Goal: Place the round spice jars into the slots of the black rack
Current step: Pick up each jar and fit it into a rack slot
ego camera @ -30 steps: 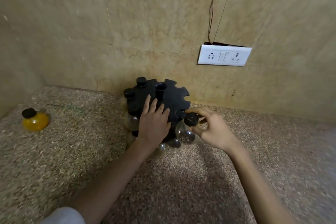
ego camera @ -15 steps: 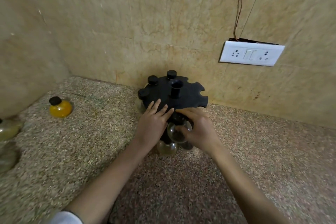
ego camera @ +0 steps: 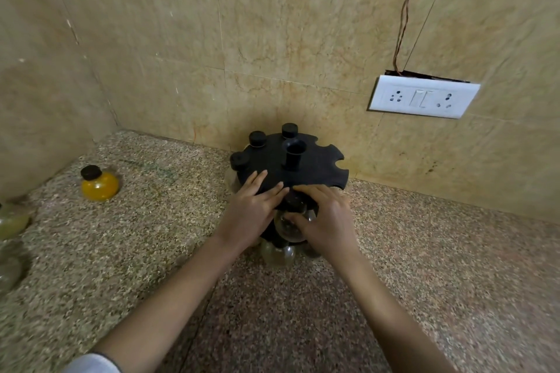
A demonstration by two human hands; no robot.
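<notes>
The black rack [ego camera: 315, 163] stands on the counter against the back wall, a round slotted disc with a central post. Three black-capped jars [ego camera: 257, 139] hang in slots on its far left side. My left hand [ego camera: 253, 210] lies flat on the front left of the disc, fingers spread. My right hand [ego camera: 325, 221] grips a clear round jar [ego camera: 288, 225] with a black cap, held at a front slot of the rack. More clear jars [ego camera: 277, 253] sit on a lower tier below. A yellow-filled jar [ego camera: 99, 183] stands far left on the counter.
Two pale jars [ego camera: 10, 221] sit at the left edge of the speckled granite counter [ego camera: 424, 251]. A white switch and socket plate [ego camera: 424, 97] with a loose wire is on the tiled wall to the right. Walls meet in a corner at left.
My right hand has carried the clear jar leftward into the front slot of the rack. The view has shifted left and nearer, which brings the pale jars at the left edge into sight.
</notes>
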